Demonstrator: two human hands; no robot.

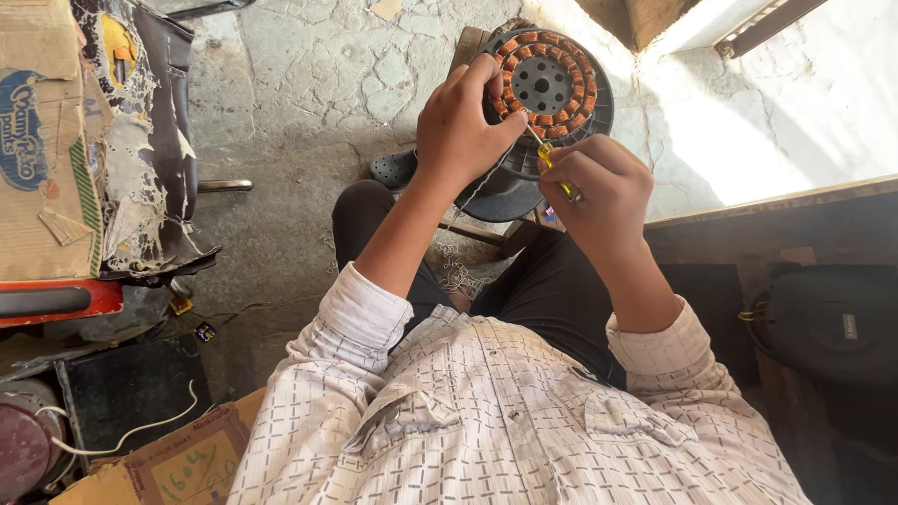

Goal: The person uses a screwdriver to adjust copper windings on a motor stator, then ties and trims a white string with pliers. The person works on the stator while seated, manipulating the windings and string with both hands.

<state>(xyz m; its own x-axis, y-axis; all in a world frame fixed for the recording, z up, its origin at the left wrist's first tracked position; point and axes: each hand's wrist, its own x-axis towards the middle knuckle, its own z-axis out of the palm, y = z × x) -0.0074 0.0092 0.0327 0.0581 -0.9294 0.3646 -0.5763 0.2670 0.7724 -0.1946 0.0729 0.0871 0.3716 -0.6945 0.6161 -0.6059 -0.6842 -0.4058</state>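
Motor winding [549, 86], round with copper coils, lies just ahead of both hands above the lap. Left hand [460, 126] grips its near rim, fingers closed. Right hand [599, 187] holds a yellow-handled screwdriver [554, 168], shaft angled up-left toward the coils; left hand nearer.

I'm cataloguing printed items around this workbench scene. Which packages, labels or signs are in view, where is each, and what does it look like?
Cardboard box: top left, brown, worn, with a blue oval print and a green-striped edge.
Cardboard piece: bottom left on the floor, tan, flat, with green handwriting.
Small label: right edge, a pale rectangle on a round black casing.
No screens or signs show.
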